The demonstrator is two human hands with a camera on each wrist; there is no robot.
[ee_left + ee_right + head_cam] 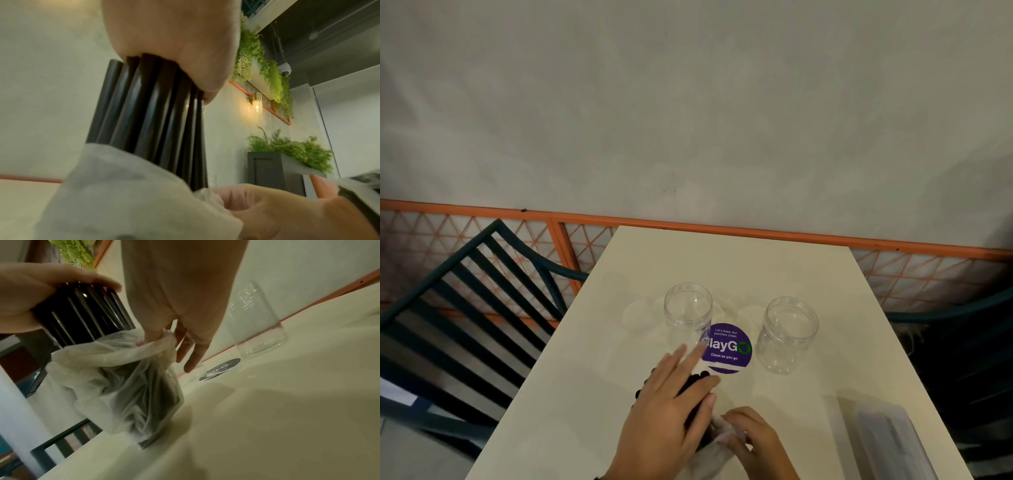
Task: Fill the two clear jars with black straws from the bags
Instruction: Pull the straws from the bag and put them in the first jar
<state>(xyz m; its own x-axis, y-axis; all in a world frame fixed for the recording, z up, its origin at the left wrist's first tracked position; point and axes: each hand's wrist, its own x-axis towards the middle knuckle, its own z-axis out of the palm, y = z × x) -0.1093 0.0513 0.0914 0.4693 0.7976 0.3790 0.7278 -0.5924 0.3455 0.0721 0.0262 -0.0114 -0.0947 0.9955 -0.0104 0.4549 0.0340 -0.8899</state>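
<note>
The left hand (666,407) grips a bundle of black plastic straws (156,116); the right hand (174,308) pinches the crumpled translucent plastic bag (123,378) around their lower ends. Two empty clear plastic jars (688,313) (787,334) stand at twelve and one o'clock.

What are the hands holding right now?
Left hand: grips the straws.
Right hand: pinches the bag.
</note>
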